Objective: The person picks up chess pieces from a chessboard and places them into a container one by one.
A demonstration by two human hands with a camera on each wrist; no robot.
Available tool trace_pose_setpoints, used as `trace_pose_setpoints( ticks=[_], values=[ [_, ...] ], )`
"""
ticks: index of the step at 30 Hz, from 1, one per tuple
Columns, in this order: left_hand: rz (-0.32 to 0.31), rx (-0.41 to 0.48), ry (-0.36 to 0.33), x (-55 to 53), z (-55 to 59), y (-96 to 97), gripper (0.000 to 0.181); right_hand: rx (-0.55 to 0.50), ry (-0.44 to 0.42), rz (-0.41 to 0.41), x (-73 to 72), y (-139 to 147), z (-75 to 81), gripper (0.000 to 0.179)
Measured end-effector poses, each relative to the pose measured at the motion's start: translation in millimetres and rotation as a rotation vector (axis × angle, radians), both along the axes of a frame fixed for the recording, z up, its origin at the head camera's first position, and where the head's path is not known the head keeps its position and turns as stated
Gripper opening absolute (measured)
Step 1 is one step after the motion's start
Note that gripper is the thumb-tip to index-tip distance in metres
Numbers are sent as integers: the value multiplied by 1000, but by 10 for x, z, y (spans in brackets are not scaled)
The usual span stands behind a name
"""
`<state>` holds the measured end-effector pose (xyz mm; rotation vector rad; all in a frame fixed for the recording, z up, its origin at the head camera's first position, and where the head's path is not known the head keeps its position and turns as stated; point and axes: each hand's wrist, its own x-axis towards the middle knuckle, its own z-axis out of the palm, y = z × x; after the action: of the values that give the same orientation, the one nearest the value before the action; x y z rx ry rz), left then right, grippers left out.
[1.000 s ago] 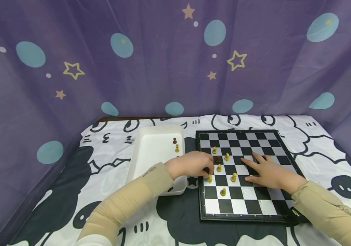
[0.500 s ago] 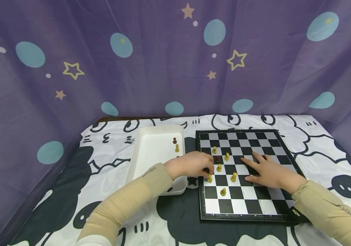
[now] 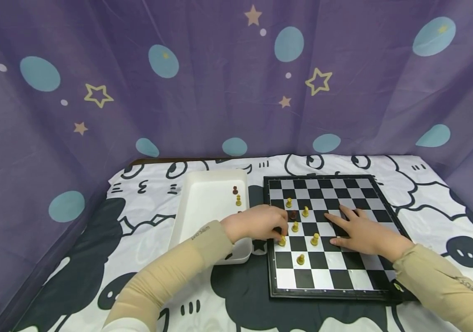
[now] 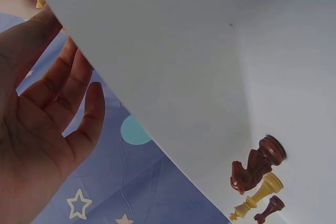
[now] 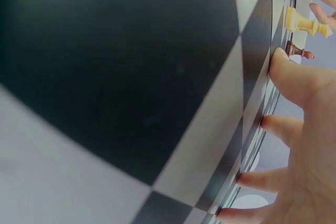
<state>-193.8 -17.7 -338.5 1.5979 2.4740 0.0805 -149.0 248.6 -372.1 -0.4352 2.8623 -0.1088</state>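
My left hand (image 3: 259, 222) pinches a yellow chess piece (image 3: 282, 241) near the left edge of the chessboard (image 3: 328, 293). Its kind is hard to make out, as the fingertips cover part of it. In the left wrist view the other fingers of the left hand (image 4: 42, 108) are loosely bent beyond the tray wall. My right hand (image 3: 363, 232) lies spread, its fingertips on the middle squares; the right wrist view shows the fingers (image 5: 286, 129) touching the board. Between the hands stand several yellow pieces, among them one (image 3: 315, 239) nearest the right thumb, and a dark red piece (image 3: 293, 215).
Left of the board is a white tray (image 3: 176, 230), partly under my left forearm. A brown knight (image 4: 257, 163), a yellow king (image 4: 257, 198) and a small brown piece (image 4: 270, 209) lie in it. A patterned cloth (image 3: 236, 318) covers the table; a purple curtain (image 3: 228, 106) hangs behind.
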Motion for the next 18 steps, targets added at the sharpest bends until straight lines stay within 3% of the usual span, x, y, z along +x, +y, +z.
trace_pose_setpoints(
  ticks=[18],
  values=[
    [27,28,27,-10,82,-78,13,-6,-14,-6,-10,8,-5,80]
  ],
)
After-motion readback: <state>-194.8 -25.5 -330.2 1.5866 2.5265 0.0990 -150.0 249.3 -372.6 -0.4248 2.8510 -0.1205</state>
